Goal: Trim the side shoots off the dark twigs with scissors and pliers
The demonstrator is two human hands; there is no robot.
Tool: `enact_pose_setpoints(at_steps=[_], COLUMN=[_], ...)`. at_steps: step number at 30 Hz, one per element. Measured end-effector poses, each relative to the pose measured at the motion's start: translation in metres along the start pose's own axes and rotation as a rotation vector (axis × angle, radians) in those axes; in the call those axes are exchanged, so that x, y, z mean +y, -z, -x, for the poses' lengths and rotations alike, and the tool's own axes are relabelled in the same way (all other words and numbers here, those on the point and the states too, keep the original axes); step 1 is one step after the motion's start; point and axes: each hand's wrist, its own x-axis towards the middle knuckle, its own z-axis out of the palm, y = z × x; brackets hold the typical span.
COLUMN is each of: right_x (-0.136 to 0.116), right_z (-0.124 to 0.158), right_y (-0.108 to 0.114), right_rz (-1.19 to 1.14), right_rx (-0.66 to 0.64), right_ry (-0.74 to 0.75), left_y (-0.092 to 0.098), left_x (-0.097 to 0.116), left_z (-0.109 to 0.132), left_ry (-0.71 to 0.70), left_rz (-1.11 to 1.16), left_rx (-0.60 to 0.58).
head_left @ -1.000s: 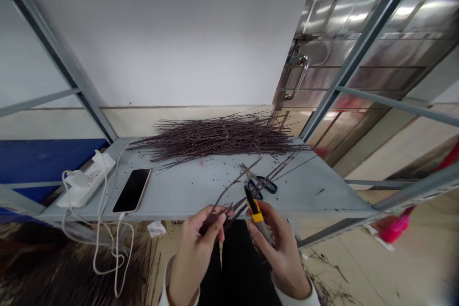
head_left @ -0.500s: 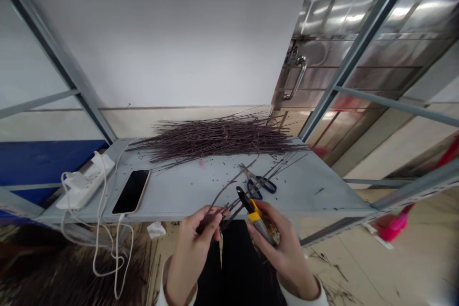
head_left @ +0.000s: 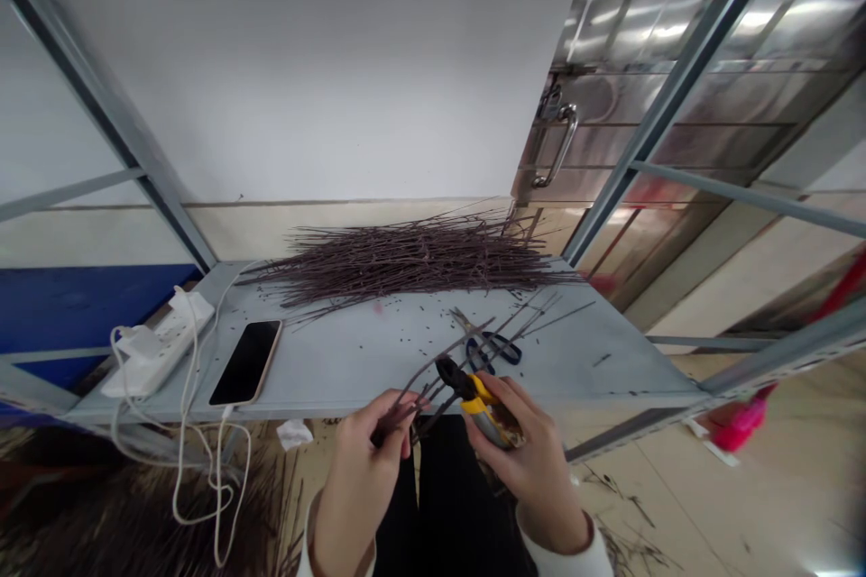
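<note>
Gripping a small bunch of thin dark twigs in the left hand, curled shut round them, stems fanning out over the shelf. Right hand clenched on a yellow-and-black hand tool (exact type hard to tell, partly hidden by the grip), its black tip just beside the twigs. Just past the hands, blue-handled scissors lie on the grey metal shelf, dark crumbs scattered around them. Further back, a long heap of dark twigs lies across the shelf. To the left, a black smartphone with a white cable, beside a white power strip. More twigs lie on the floor at lower left, near a crumpled tissue.
</note>
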Motion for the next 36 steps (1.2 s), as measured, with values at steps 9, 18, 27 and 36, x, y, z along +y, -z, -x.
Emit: enact_pose_setpoints(at_steps=[9, 18, 27, 36], right_x=[0.029, 0.007, -0.006, -0.016], right_z=[-0.01, 0.002, 0.01, 0.028], right_y=[-0.033, -0.024, -0.021, -0.032], right_rz=[0.259, -0.08, -0.852, -1.769], right_rx=[0.356, 0.102, -0.26, -0.724], right_ry=[0.341, 0.003, -0.453, -0.848], left_y=[-0.013, 0.001, 0.001, -0.001], left_x=[0.018, 0.012, 0.004, 0.001], left_z=[0.014, 0.001, -0.008, -0.013], left_ry=[0.097, 0.002, 0.021, -0.039], left_rz=[0.082, 0.011, 0.031, 0.07], left_rx=[0.099, 0.119, -0.013, -0.106])
